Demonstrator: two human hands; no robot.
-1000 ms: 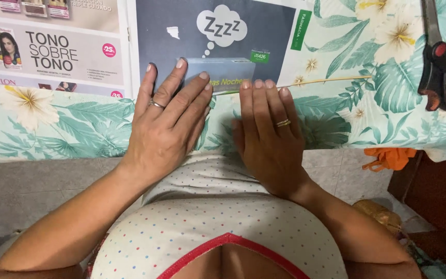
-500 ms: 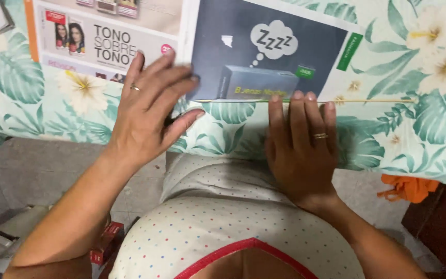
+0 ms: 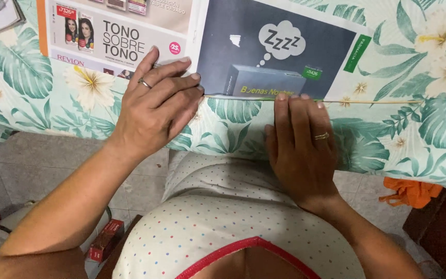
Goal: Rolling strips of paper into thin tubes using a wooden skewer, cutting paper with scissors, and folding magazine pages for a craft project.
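Both hands flat on a magazine sheet and thin wooden stick at the near edge of the surface.

The left hand lies palm down, fingers spread and slightly bent, its fingertips on the near edge of the dark advertising sheet; grip open, holding nothing, ring on one finger. The right hand lies flat with fingers straight and together, fingertips touching the thin wooden stick, which runs along the sheet's near edge, level, from between the hands out to the right; grip open, pressing rather than clasping, ring on one finger. The sheet rests on a tablecloth with green leaves and white flowers covering the surface. Just left of the sheet lies a second printed page with hair-dye boxes. An orange cloth shows below the surface edge at right. A small red box lies on the tiled floor at lower left.
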